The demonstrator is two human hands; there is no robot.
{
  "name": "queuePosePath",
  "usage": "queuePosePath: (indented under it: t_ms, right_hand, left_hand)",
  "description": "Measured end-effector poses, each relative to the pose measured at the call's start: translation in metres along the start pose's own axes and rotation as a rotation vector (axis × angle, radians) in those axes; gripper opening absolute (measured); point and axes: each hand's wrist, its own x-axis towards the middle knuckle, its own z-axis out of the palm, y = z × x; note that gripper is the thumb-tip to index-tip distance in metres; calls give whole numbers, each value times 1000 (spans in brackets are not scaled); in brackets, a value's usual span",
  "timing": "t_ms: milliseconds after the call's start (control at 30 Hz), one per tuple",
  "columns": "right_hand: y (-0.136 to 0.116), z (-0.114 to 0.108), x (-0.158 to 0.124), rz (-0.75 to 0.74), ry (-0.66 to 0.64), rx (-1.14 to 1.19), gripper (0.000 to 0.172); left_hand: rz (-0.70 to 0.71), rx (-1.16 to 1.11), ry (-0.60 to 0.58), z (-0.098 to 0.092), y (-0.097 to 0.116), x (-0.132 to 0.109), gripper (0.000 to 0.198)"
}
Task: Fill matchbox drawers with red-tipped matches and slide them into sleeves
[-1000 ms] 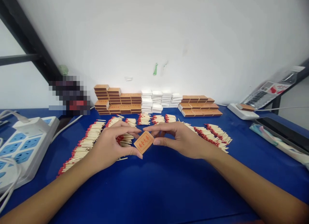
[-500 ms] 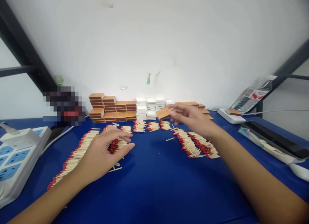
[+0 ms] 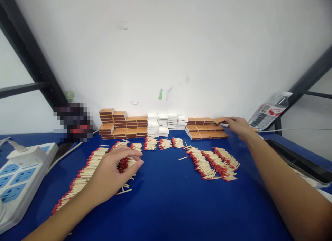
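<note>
My right hand [image 3: 238, 126] has its fingers closed on an orange-brown matchbox [image 3: 220, 120], held at the right end of the top row of the stacked matchboxes [image 3: 207, 128]. My left hand [image 3: 116, 168] is curved over a pile of red-tipped matches [image 3: 127, 163] at the left. A small gap shows between its thumb and forefinger, with matches seen through it; the other fingers are partly hidden. A long row of matches [image 3: 85, 173] lies left of this hand. Several bunches [image 3: 164, 143] lie in front of the boxes, and slanted rows [image 3: 202, 165] lie at the right.
White box trays [image 3: 163, 121] and more matchboxes [image 3: 120, 125] are stacked by the wall. A power strip [image 3: 18, 178] sits at the left edge. At the right are a plastic bottle [image 3: 271, 111] and a dark flat case [image 3: 298, 159]. One loose match [image 3: 183, 158] lies mid-table.
My right hand has carried the matchbox from near the white trays rightward to the end of the right stack. My left hand keeps its place over the matches. The view has tilted slightly up.
</note>
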Motion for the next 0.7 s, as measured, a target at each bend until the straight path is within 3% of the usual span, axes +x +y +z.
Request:
queuePosePath:
  t_ms: [267,467,700]
  right_hand:
    - [9,17,12,-50,-5,-333,39]
    - [8,14,9,-131,8,-430,31]
    - [9,13,7,-144,-13,-492,35]
  left_hand:
    - [-11,21,-16,0,2,1,18]
    - [-5,45,-32,-2,2,2,17]
    - [-23,48,-29,-3,0,2,17]
